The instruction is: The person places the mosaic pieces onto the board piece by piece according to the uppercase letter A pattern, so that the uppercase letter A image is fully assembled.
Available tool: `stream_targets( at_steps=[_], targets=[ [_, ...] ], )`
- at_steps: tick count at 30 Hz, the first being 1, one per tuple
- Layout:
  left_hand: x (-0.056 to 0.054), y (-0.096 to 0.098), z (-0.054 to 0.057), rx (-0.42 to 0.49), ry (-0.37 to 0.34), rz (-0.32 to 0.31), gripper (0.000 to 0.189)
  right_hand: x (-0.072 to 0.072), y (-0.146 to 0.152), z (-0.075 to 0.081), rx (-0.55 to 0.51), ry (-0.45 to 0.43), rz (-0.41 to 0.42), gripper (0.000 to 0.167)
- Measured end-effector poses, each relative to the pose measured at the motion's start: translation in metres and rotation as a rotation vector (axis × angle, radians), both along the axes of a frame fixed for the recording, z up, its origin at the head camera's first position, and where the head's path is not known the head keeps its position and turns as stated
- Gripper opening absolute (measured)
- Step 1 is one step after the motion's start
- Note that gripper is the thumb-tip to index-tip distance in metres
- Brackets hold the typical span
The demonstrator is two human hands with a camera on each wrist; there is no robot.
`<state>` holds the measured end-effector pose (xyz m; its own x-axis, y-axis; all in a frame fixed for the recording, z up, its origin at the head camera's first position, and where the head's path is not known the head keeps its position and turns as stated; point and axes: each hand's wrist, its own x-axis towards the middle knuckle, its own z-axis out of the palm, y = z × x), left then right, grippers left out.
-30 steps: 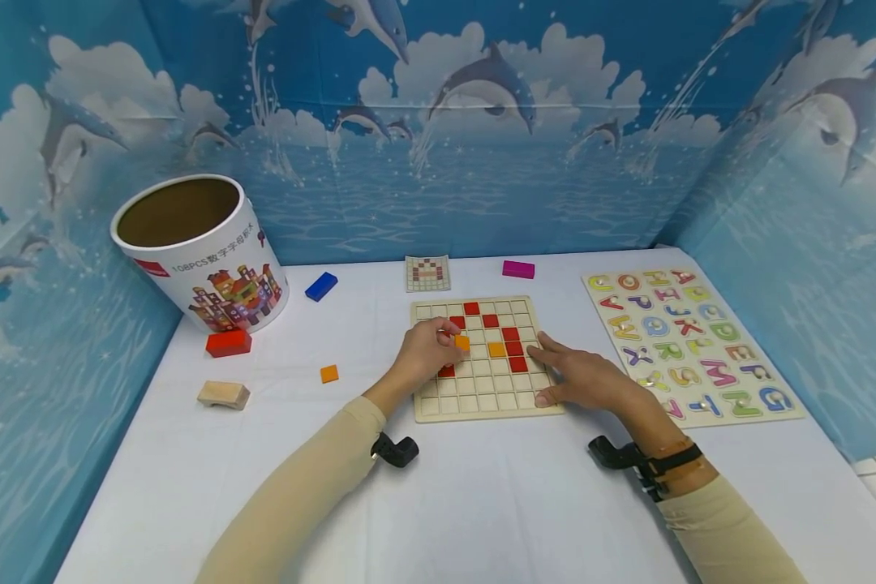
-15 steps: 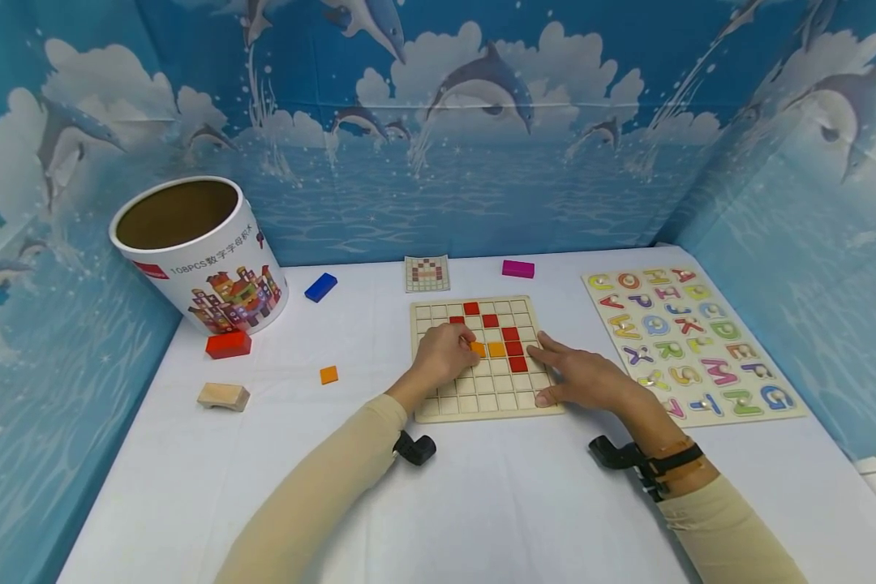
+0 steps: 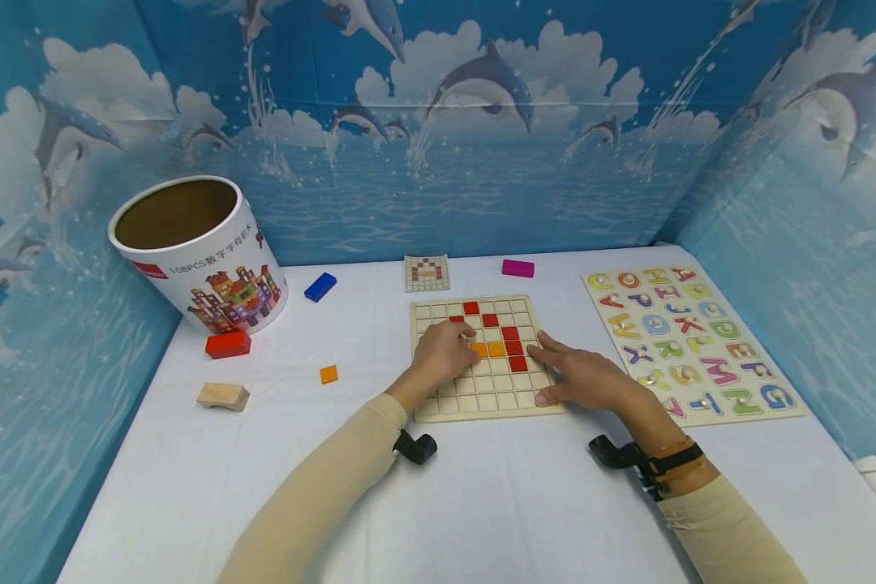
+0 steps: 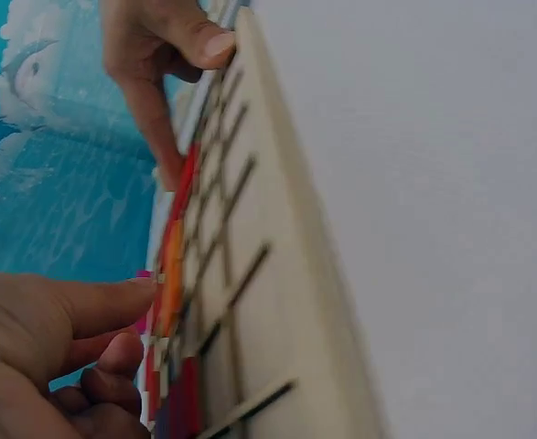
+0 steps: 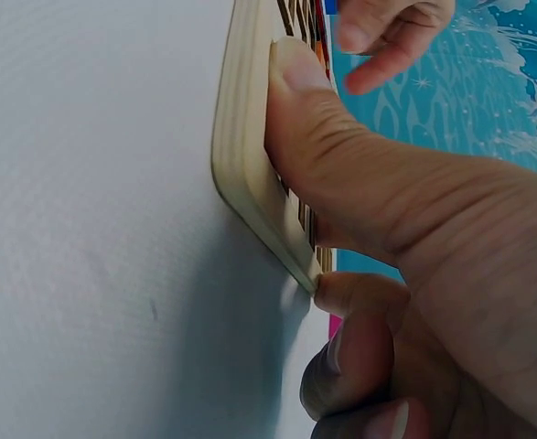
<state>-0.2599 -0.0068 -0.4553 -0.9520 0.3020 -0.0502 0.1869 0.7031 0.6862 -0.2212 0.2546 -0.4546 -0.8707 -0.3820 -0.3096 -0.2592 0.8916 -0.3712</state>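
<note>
A wooden grid board lies on the white table, with several red tiles in its squares. Two orange tiles sit side by side in one row: a left one and a right one. My left hand is over the board's left half, its fingertips at the left orange tile and slightly apart; it covers some squares. My right hand rests on the board's right side. Its thumb lies on the board face near the corner, and another fingertip touches the board's edge.
A loose orange tile lies left of the board. Behind it are a pattern card and a magenta block. Red, blue and wooden blocks lie near a bucket. Right stands a letter board.
My left hand has moved right across the board, bringing an orange tile beside the other one. In the last half second the tile has shifted slightly into line. My right hand has stayed put.
</note>
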Motion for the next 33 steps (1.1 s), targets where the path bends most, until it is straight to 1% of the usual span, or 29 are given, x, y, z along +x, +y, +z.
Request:
stream_targets(
  at_steps=[2,5,7,9,12,15,17,19,22,25,27,30,33],
  targets=[
    [-0.001,-0.009,0.007,0.087,-0.008,0.010,0.035,0.001,0.000,0.001,-0.003,-0.001,-0.001,0.100],
    [-0.007,-0.033,0.021,0.222,-0.040,0.053,0.036,0.001,0.000,0.001,-0.009,-0.004,-0.006,0.101],
    [-0.010,-0.054,0.030,0.297,-0.069,0.109,0.036,0.001,0.001,0.000,-0.009,-0.004,-0.006,0.101],
    [-0.013,-0.080,0.035,0.361,-0.114,0.181,0.035,0.001,0.001,0.000,-0.011,-0.004,-0.006,0.101],
    [-0.014,-0.120,0.034,0.442,-0.186,0.288,0.039,0.001,0.001,-0.001,-0.012,-0.003,-0.001,0.100],
    [-0.009,-0.158,0.028,0.492,-0.247,0.392,0.048,0.001,0.000,-0.001,-0.014,-0.003,0.003,0.099],
    [-0.003,-0.178,0.022,0.490,-0.273,0.445,0.054,0.001,0.000,0.000,-0.016,-0.003,0.003,0.100],
    [0.005,-0.195,0.017,0.470,-0.297,0.486,0.056,0.001,-0.001,0.001,-0.017,-0.004,0.002,0.100],
    [0.018,-0.211,0.009,0.414,-0.335,0.515,0.055,0.001,0.000,0.002,-0.018,-0.005,0.001,0.100],
    [0.029,-0.219,0.002,0.345,-0.353,0.493,0.053,0.001,0.000,0.002,-0.013,-0.005,0.001,0.100],
    [0.035,-0.222,-0.002,0.303,-0.350,0.461,0.051,0.001,0.000,0.002,-0.010,-0.008,-0.002,0.100],
    [0.041,-0.223,-0.006,0.255,-0.335,0.425,0.049,0.000,0.000,0.001,-0.011,-0.012,-0.005,0.100],
    [0.043,-0.224,-0.007,0.234,-0.326,0.401,0.050,-0.001,0.000,0.000,-0.020,-0.012,0.001,0.101]
  ],
)
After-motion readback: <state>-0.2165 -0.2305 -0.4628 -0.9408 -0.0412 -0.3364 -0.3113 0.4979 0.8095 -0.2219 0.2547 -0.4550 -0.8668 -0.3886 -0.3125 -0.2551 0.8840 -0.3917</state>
